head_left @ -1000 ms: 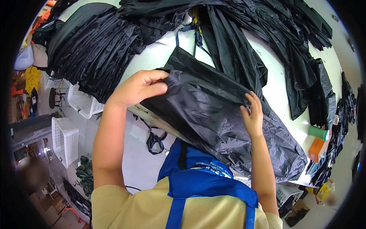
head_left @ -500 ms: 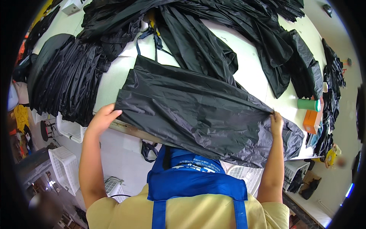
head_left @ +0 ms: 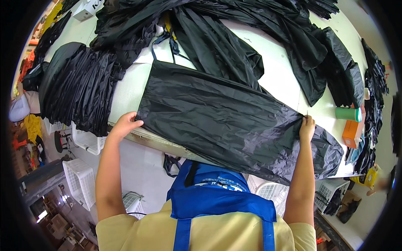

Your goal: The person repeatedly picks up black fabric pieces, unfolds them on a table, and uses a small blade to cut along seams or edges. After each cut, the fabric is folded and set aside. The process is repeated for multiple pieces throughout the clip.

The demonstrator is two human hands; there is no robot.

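A length of thin, shiny black fabric (head_left: 209, 113) lies stretched across the table in front of me, its long near edge hanging over the table's front. At its left end, my left hand (head_left: 127, 124) pinches the near corner between thumb and fingers. My right hand (head_left: 307, 127) is closed on the fabric's upper edge near the right end, where creases gather. A small dark tip shows above the right fingers, too small to name. Beyond the right hand, a crumpled end of the fabric spreads on the tabletop.
On the left is a stack of gathered black fabric pieces (head_left: 79, 90). More black fabric (head_left: 209, 46) drapes across the far side. A green thread cone (head_left: 348, 113) lies by an orange box (head_left: 352, 133) at right. White plastic baskets (head_left: 79, 182) stand below the table (head_left: 130, 90).
The left end of the fabric has been smoothed, and its stepped layers now line up in one edge. Both hands keep their grip; the view has shifted slightly.
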